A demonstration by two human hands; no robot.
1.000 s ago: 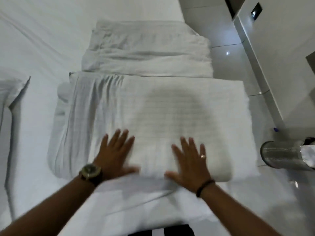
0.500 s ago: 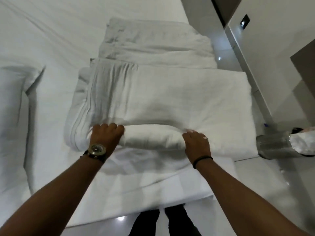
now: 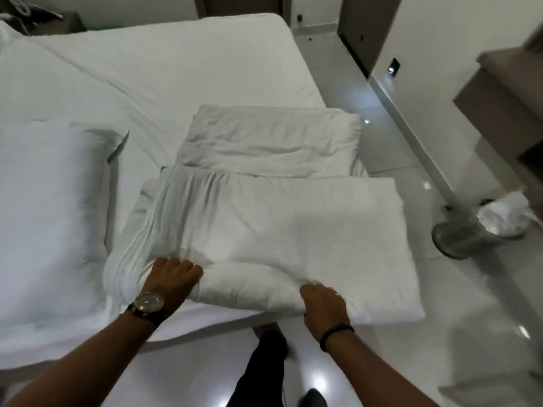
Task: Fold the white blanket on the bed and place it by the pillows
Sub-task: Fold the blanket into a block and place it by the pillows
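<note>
Seen from above, both forearms reach forward and down over the near edge of the bed (image 3: 182,71). Left hand (image 3: 169,282), back upward and knuckles bent, has its fingers curled together and tucked into the near fold of the white blanket (image 3: 264,230); the fingertips are buried in the cloth. A gold-faced wristwatch (image 3: 148,302) on a dark strap sits just behind that hand; no writing on its dial can be read. Right hand (image 3: 323,304), blurred, likewise lies back upward with fingers bent and closed on the same rolled edge, thumb side toward the left hand; a dark band (image 3: 335,333) circles its wrist. Between the two hands the blanket's near edge bulges as a thick roll, and beyond the fingers the folded blanket spreads flat, its right part overhanging the side of the mattress. Farther beyond the fingers, touching the blanket's far edge, lies a second folded bundle of bedding (image 3: 273,142). Left of the left fingers, just beside the blanket, rests a pillow (image 3: 50,207). Right of the right fingers, well apart on the glossy floor, stands a metal waste bin (image 3: 467,236) holding white crumpled material. Below the wrists, dark trouser legs (image 3: 261,374) show.
</note>
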